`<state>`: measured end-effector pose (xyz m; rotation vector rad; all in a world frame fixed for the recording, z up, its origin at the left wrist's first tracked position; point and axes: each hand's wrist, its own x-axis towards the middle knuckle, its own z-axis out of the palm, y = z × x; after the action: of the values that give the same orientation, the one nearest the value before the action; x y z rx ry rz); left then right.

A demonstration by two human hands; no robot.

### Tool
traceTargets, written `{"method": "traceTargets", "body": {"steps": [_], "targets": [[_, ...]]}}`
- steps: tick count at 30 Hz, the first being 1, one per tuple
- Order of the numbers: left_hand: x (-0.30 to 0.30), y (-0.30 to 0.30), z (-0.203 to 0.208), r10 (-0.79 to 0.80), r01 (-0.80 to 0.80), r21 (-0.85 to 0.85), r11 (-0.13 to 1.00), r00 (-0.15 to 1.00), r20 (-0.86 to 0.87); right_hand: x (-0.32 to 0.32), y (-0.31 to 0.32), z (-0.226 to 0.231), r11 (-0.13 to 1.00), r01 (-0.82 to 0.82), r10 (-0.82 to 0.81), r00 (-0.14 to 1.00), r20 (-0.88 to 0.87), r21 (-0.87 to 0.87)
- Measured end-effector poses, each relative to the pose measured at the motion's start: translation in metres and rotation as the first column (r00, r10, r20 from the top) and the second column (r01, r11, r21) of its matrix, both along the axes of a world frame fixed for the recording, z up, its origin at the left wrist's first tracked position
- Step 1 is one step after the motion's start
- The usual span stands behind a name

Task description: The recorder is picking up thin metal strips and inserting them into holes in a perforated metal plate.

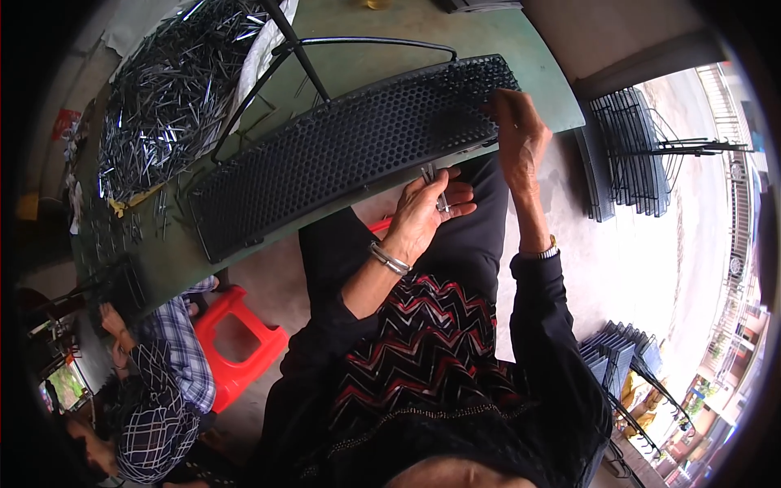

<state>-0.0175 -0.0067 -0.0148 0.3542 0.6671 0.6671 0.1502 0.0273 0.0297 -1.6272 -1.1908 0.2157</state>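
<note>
A long black perforated panel (358,138) with a black wire frame (366,39) behind it lies aslant on the green table. My left hand (419,210) is palm up below the panel's near edge. Its thumb presses a few thin metal strips (441,199) against the palm, while the other fingers stretch to the right. At the panel's right end, my right hand (522,134) is closed, fingertips bent down at the mesh. Whatever those fingertips grip, if anything, is hidden.
A big heap of thin dark metal strips (179,98) lies on the table's left in a white sack (259,69). A red stool (236,346) and another person (159,407) are at lower left. Black racks (630,150) stand stacked on the right, with more racks (614,358) lower down.
</note>
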Motion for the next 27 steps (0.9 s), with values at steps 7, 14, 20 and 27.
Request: {"method": "traceTargets", "body": {"steps": [7,14,20,27], "targets": [[-0.002,0.002,0.007,-0.062,0.062,0.014,0.998,0.998,-0.008,0.005,-0.001,-0.004,1.000,0.006,-0.006,1.000,0.018,-0.017],[-0.002,-0.001,-0.003,-0.029,0.029,0.014,0.999,1.000,-0.012,0.003,0.005,0.009,0.993,-0.024,0.035,0.995,0.091,-0.114],[-0.003,-0.001,0.006,-0.016,0.015,0.029,0.999,1.000,0.017,0.009,0.006,-0.005,0.996,-0.067,0.083,0.952,0.296,-0.061],[-0.002,0.000,0.011,-0.020,0.019,0.068,0.997,1.000,0.018,0.001,0.008,-0.005,0.980,0.121,-0.026,0.866,0.499,-0.158]]}}
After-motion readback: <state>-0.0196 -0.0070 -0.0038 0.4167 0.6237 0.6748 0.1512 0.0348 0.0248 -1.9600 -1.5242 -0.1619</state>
